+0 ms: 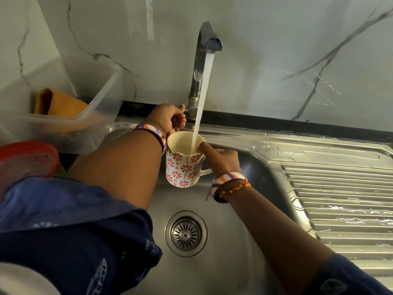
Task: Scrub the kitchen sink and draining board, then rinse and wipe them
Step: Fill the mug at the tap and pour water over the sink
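A white mug [180, 167] with red flower patterns is held upright over the steel sink [214, 262], under the tap [204, 60]. Water streams from the spout into the mug. My right hand [221, 158] grips the mug by its handle side, thumb over the rim. My left hand [170, 118] reaches behind the mug and holds the tap lever [184, 110] at the tap's base. The ribbed draining board [344, 205] on the right is wet, with streaks of water on it. The drain strainer [186, 233] sits in the sink bottom.
A clear plastic tub [93, 116] with an orange cloth [61, 103] inside stands at the back left. A red lid [27, 156] lies in front of it. A marble-patterned wall [276, 50] rises behind the sink.
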The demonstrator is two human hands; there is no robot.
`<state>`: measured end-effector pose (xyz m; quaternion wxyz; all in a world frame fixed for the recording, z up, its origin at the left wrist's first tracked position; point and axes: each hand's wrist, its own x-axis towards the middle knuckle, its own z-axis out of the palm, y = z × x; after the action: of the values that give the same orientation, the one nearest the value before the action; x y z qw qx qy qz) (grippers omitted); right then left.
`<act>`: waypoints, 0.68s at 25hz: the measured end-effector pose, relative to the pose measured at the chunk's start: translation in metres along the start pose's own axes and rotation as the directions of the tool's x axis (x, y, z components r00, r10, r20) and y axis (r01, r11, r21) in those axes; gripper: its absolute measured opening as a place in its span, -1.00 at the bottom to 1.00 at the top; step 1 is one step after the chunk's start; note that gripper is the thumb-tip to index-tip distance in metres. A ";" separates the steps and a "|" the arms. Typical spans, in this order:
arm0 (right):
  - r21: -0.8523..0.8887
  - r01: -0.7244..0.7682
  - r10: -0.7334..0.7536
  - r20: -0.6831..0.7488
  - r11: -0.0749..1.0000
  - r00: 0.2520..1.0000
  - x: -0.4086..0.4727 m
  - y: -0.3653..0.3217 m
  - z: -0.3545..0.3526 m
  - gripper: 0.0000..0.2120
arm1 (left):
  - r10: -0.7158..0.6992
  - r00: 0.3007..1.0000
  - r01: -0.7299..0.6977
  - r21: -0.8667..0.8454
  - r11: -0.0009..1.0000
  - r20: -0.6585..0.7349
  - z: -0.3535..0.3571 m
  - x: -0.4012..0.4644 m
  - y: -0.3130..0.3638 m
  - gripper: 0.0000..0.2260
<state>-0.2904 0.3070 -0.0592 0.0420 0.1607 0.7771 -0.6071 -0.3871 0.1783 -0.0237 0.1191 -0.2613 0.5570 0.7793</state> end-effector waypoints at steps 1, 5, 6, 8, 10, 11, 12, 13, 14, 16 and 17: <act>0.001 -0.004 0.004 -0.001 1.000 1.000 0.000 0.000 0.000 -0.72 | -0.001 1.000 0.001 -0.001 1.000 -0.002 0.000 0.001 0.000 -0.76; -0.002 0.000 0.000 0.007 1.000 1.000 -0.002 -0.002 -0.001 -0.70 | 0.004 1.000 -0.004 0.002 1.000 0.001 0.000 0.005 -0.002 -0.78; -0.009 0.000 0.001 0.012 1.000 1.000 -0.002 -0.002 -0.001 -0.69 | 0.007 1.000 -0.007 0.001 1.000 0.000 0.000 0.006 -0.003 -0.78; -0.024 -0.003 0.003 0.014 1.000 1.000 -0.002 -0.003 0.000 -0.69 | 0.009 1.000 -0.009 -0.004 1.000 -0.004 -0.001 0.007 -0.004 -0.78; -0.011 -0.006 0.007 0.026 1.000 1.000 -0.001 -0.004 -0.003 -0.69 | 0.027 0.999 -0.027 0.018 0.999 -0.017 0.003 0.007 -0.005 -0.77; -0.008 -0.005 0.006 0.032 1.000 0.999 -0.001 -0.004 -0.002 -0.69 | 0.029 0.999 -0.029 0.020 0.999 -0.019 0.003 0.006 -0.005 -0.76; -0.005 -0.005 0.005 0.033 1.000 0.999 -0.001 -0.003 -0.001 -0.69 | 0.028 0.999 -0.028 0.015 1.000 -0.018 0.002 0.006 -0.005 -0.76; -0.004 -0.005 0.005 0.033 1.000 0.999 0.000 -0.003 -0.001 -0.70 | 0.024 1.000 -0.024 0.002 1.000 -0.015 0.002 0.006 -0.005 -0.76; -0.009 -0.005 0.006 0.034 1.000 0.999 0.000 -0.003 -0.001 -0.70 | 0.020 1.000 -0.020 -0.014 1.000 -0.011 0.001 0.006 -0.005 -0.77; -0.023 -0.006 0.007 0.036 1.000 0.999 0.000 -0.003 -0.001 -0.71 | 0.015 1.000 -0.015 -0.037 0.999 -0.003 0.000 0.005 -0.005 -0.77; -0.026 -0.007 0.007 0.036 1.000 0.999 0.001 -0.004 -0.001 -0.71 | 0.015 1.000 -0.015 -0.042 0.999 -0.001 0.000 0.005 -0.005 -0.77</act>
<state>-0.2921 0.3070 -0.0554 0.0601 0.1520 0.7834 -0.5996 -0.3887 0.1792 -0.0302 0.1073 -0.2598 0.5425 0.7916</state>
